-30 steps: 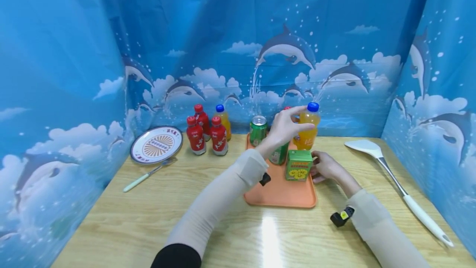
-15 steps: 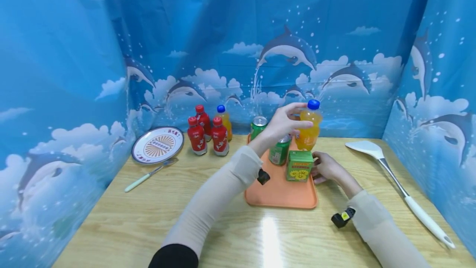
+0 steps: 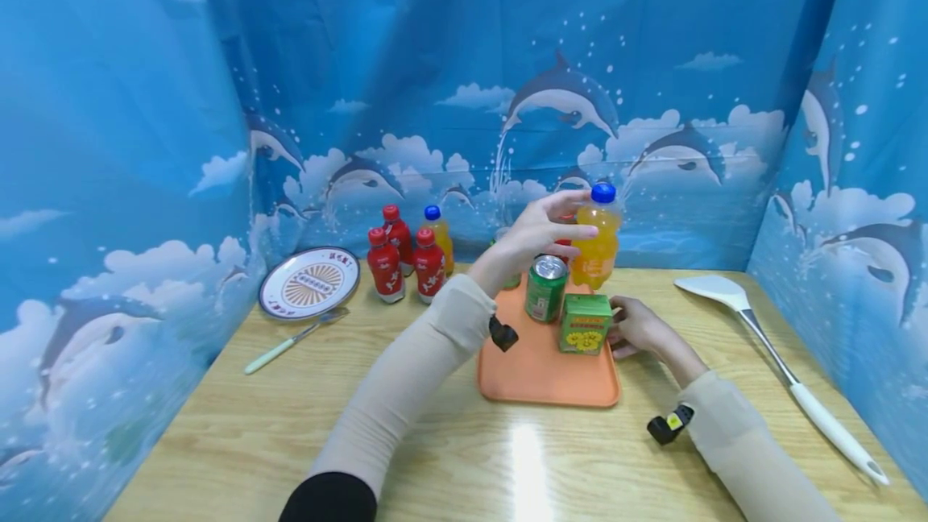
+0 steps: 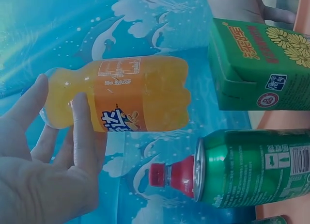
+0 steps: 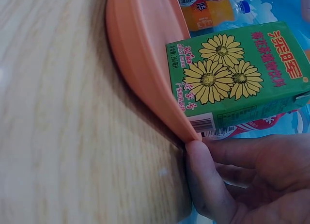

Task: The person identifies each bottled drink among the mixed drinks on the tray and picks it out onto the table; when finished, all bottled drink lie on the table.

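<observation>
My left hand grips an orange soda bottle near its blue-capped neck. In the left wrist view the fingers curl about the neck of the bottle, which hangs above the tray's back right part. With thumb and fingers, my right hand pinches the right edge of the orange tray, shown close up in the right wrist view. A green drink carton with yellow flowers stands on the tray beside that hand. Left of the carton is a green can; a red bottle shows behind it.
Several bottles stand left of the tray, among them a red bottle and another orange bottle. A patterned plate and a fork lie farther left. To the right lies a long white-handled spatula. A dolphin-print curtain encloses the table.
My left hand has raised the orange soda bottle and drawn it slightly left. The green can in front shows more fully now. My right hand stays at the tray's edge.
</observation>
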Motion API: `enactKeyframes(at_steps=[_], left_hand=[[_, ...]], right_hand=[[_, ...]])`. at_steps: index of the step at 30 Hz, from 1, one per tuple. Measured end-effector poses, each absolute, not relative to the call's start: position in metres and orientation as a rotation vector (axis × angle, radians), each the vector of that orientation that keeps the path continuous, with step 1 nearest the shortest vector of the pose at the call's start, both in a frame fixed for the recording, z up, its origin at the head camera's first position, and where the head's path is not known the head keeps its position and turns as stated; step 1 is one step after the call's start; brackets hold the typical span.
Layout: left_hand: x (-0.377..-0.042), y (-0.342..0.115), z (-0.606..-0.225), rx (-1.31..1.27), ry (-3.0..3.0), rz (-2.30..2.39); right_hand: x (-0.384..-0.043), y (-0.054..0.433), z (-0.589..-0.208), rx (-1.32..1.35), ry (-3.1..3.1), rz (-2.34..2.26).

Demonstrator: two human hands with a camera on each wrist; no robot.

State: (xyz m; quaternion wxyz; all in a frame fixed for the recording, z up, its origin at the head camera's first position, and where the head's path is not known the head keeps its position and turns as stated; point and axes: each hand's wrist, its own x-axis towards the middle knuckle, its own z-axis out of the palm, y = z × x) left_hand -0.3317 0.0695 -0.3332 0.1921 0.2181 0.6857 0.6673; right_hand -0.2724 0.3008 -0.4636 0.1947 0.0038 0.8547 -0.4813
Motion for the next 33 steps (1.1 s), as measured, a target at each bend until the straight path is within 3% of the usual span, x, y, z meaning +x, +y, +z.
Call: enactKeyframes(at_steps=[33], left_hand=[[-0.313, 0.004, -0.306, 0.653, 1.893, 1.794]], right_hand=[[-0.272, 0.300, -0.464, 0.037, 2.387, -1.348]])
